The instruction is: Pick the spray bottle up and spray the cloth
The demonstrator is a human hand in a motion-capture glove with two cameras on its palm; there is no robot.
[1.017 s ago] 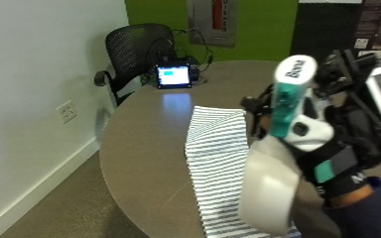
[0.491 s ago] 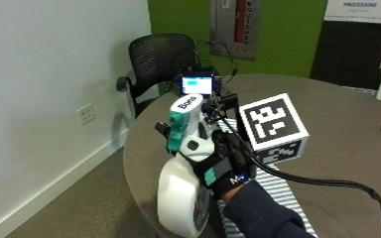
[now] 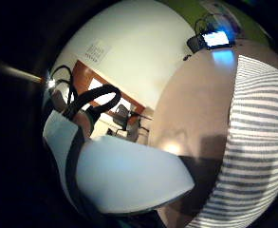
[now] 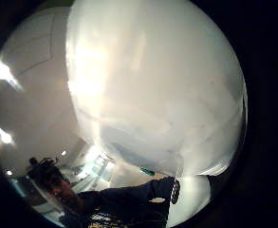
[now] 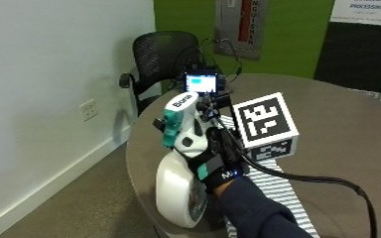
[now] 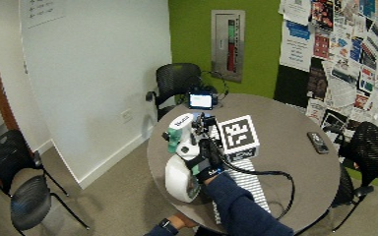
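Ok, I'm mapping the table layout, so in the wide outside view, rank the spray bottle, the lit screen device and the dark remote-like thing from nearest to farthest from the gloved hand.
1. Spray bottle: held in the gloved right hand, at the table's near edge.
2. Lit screen device: at the table's far edge, by the chair.
3. Dark remote-like thing: across the table, near the poster wall.

The white body of the spray bottle (image 3: 129,178) is filling much of this view, sitting close to the palm, with a black strap loop (image 3: 93,97) of the right hand arching beside it. Past the bottle, the round brown table (image 3: 195,109) is showing, and the grey-and-white striped cloth (image 3: 252,142) is lying flat on it. A small device with a glowing blue screen (image 3: 215,38) is standing at the table's far edge, before a white wall (image 3: 138,57).
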